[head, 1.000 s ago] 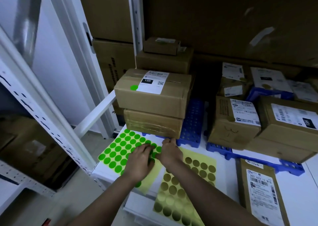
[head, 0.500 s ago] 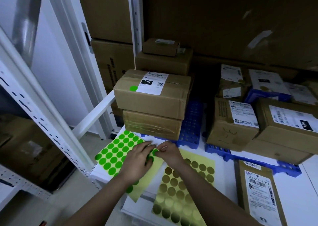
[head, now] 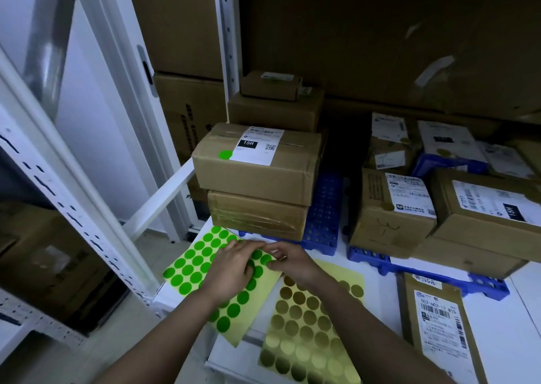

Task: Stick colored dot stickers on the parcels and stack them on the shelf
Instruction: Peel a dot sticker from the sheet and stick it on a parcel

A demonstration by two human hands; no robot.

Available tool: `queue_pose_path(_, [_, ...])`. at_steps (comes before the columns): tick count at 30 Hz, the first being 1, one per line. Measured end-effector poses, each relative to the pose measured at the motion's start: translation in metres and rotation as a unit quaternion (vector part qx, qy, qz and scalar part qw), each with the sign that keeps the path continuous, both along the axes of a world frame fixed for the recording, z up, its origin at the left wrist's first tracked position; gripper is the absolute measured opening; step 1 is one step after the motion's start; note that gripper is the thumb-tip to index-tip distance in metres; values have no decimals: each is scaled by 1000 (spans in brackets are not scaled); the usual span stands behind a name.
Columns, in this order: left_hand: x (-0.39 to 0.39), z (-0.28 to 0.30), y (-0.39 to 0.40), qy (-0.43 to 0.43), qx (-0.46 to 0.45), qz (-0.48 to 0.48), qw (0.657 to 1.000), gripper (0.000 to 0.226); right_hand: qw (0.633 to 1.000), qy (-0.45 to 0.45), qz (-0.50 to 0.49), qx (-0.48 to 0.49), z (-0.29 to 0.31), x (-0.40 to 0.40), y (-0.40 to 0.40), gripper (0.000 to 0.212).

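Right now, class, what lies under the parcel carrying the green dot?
The parcel with the green dot sits on a tape-wrapped box, which rests on a blue pallet. The lower box's top is covered, so any sticker there is hidden.

Open passage: a dark gap [head: 345,137] between the two-parcel stack [head: 257,184] at left and the parcel cluster [head: 439,196] at right, floored by a blue perforated tray [head: 325,208]. The white tabletop [head: 524,293] is bare at far right, beside the flat parcel [head: 436,325]. The sticker sheets [head: 304,325] cover the near edge; the white shelf upright [head: 58,196] bounds the left.
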State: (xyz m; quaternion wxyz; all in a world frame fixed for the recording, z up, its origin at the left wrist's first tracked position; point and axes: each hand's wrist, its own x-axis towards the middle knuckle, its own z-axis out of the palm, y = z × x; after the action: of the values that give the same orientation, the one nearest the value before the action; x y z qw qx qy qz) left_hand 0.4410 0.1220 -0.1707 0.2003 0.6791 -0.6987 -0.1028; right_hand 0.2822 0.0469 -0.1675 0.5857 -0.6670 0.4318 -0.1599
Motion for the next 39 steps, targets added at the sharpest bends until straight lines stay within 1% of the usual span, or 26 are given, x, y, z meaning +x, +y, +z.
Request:
queue_pose_path(5, [0,11,-9,43,50,-8,998,63,999,-26,-5,-34,-2,1,2,30])
queue_pose_path(8, [0,15,-15,61,66,-4,996,55,997,-37,-4,-61,-1,2,4,33])
queue_pose_path(12, [0,18,-23,87,86,4,993,49,997,-34,16,-63,2,0,3,25])
queue_pose_path(15, [-3,20,-27,86,96,-2,992,46,996,-18,25,-83,5,-1,-2,20])
queue_pose_path(18, [-3,25,-31,73,108,-7,991,44,993,8,54,-101,8,-1,-7,25])
queue_pose_path(21, [-5,27,-33,47,107,-15,993,44,994,9,67,-84,10,-2,-9,27])
queue_pose_path(27, [-3,27,-34,6,122,-20,992,42,997,-8,60,-54,11,-3,-7,20])
queue_pose_path(29, [-2,26,-34,-2,124,-21,992,41,997,-8,59,-52,11,-3,-6,22])
queue_pose_path(33, [0,25,-34,-2,118,-24,993,40,997,1,53,-57,11,-3,-4,26])
queue_pose_path(39, [2,22,-33,12,93,-38,995,40,996,-10,26,-89,10,-5,1,19])
